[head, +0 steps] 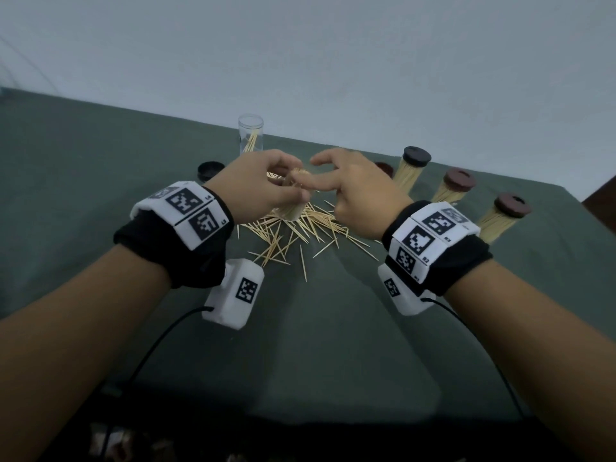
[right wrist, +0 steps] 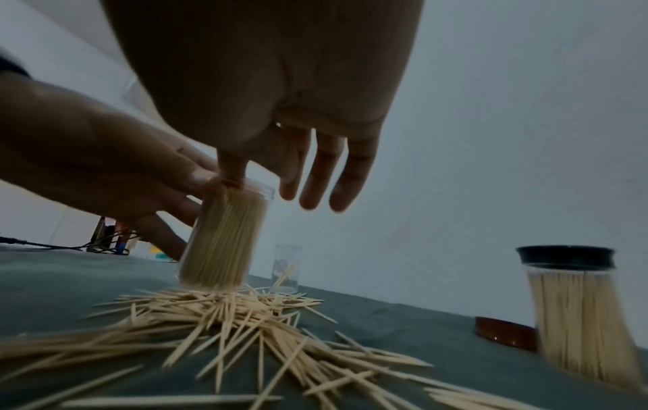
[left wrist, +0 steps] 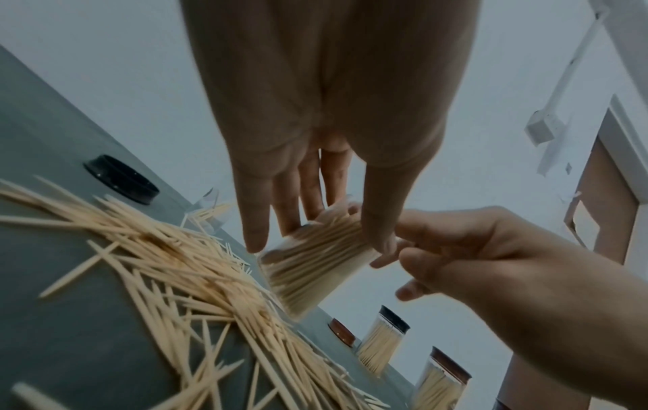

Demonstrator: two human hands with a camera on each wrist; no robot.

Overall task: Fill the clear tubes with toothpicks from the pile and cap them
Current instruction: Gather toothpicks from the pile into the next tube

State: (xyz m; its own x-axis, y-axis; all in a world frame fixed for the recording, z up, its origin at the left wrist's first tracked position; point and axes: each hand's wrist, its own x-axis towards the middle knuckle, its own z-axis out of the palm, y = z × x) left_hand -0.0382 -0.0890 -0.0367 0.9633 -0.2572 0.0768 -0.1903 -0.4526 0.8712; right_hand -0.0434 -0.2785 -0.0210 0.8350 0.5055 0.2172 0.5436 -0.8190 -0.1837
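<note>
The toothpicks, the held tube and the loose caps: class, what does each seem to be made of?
Toothpicks: probably pale wood or bamboo, matt, thin pointed sticks. Held tube, gripped by the left hand: clear plastic, possibly glass; its contents show through. Black cap and brown cap: likely plastic, slightly glossy with highlights.

Bare forearms; each wrist w/ black band (head: 173,251) carrying white blocks (head: 196,211) printed w/ black square codes, black cable (head: 156,348) trailing toward lower frame

Five tubes (head: 409,168), two loose caps (head: 210,170)
</note>
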